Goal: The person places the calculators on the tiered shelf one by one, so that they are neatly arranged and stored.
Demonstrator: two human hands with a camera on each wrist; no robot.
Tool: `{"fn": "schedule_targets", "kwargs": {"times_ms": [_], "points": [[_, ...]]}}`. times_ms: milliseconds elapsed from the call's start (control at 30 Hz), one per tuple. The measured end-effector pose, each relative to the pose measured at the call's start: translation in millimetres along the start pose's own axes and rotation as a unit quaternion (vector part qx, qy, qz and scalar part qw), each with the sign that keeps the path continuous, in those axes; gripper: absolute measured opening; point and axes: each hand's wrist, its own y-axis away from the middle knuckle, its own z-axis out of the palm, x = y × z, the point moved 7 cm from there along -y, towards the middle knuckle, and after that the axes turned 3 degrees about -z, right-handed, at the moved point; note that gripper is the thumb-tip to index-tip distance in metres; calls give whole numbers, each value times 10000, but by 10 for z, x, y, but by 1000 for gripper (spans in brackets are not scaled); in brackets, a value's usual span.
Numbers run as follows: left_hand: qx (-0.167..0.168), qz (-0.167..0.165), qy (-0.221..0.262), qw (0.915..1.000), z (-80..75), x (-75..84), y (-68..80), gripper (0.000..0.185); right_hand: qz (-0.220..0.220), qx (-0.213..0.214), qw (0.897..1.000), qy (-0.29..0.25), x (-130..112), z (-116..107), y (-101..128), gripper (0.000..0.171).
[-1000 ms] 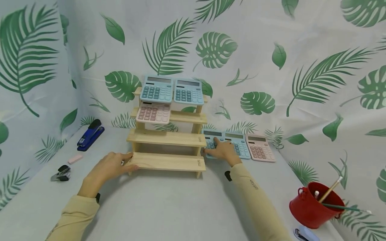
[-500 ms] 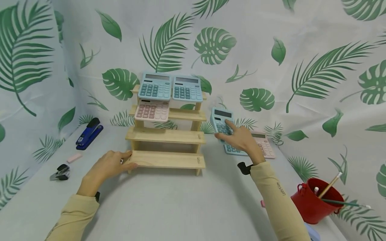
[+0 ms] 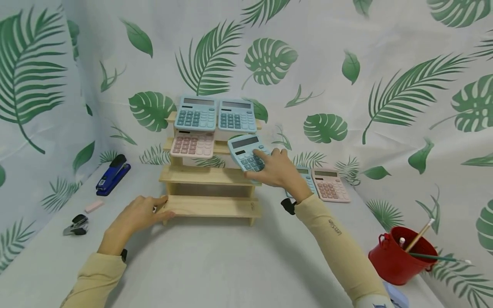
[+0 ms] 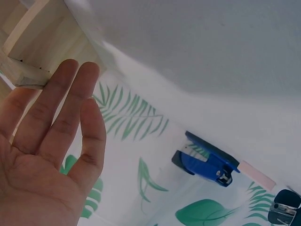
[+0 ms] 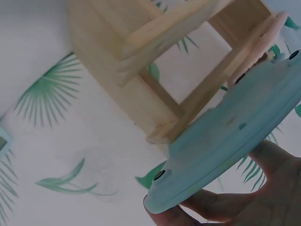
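1. The left hand (image 3: 131,216) lies with relaxed, straight fingers against the lowest step of the wooden stand (image 3: 212,175) on the table (image 3: 215,265); a nudge could shift it.
2. The right hand (image 3: 279,171) has its grip clenched on the blue calculator (image 3: 246,153), tilted, in the air above the third step; it could slip or clip the pink calculator (image 3: 192,144).

A white bench (image 3: 215,265) sits before a backdrop (image 3: 385,51) printed with green palm and monstera leaves. At far left lie a blue stapler (image 3: 112,175), a pink eraser (image 3: 94,206) just in front of it, and a small black and silver staple remover (image 3: 75,225) nearer still. At right, against the backdrop, a pink calculator (image 3: 330,185) lies flat, with a blue calculator (image 3: 308,179) touching its left side. At near right stands a red bucket (image 3: 398,263) holding brushes (image 3: 419,236).
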Motion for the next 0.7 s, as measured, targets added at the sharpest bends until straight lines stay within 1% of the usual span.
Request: {"fn": "schedule_targets", "kwargs": {"times_ms": [167,267,333,500,700], "points": [[108,49,-5,9999,-3,5,15,78,-185,-9,9996,190,-165,-9,-164,86],[145,87,-5,9999,-13,6,20,78,-182,44,9994,286,-245,16,-286,86],[156,109,17,9998,-15,4,19,78,-67,102,9993,351,-288,44,-363,87],[218,179,39,9996,-18,5,6,76,413,260,9978,454,-394,106,-547,95],[254,165,89,9995,-19,-8,4,76,1058,138,9930,500,-516,177,-737,101]]}}
